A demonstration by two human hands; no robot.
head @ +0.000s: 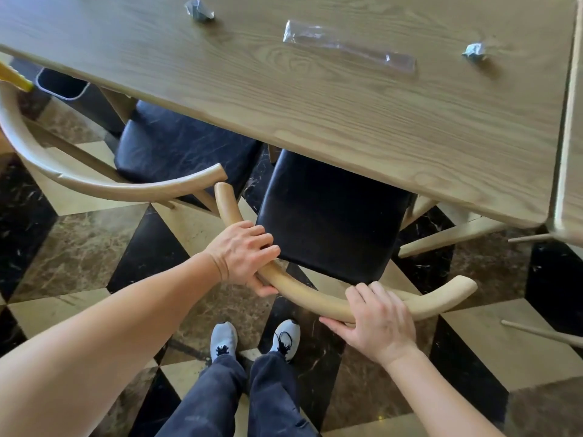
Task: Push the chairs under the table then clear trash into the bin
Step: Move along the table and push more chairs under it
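The wood-grain surface (315,99) in front of me carries three bits of trash: a crumpled grey wad (198,9) at the far left, a clear plastic wrapper (348,47) lying flat in the middle, and another small grey wad (474,52) toward the right edge, all well apart.

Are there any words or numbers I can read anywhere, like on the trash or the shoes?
None can be read.
Clear plastic wrapper: no print shows.
Two crumpled foil wads: no print shows.
Shoes: no logo or letters legible.
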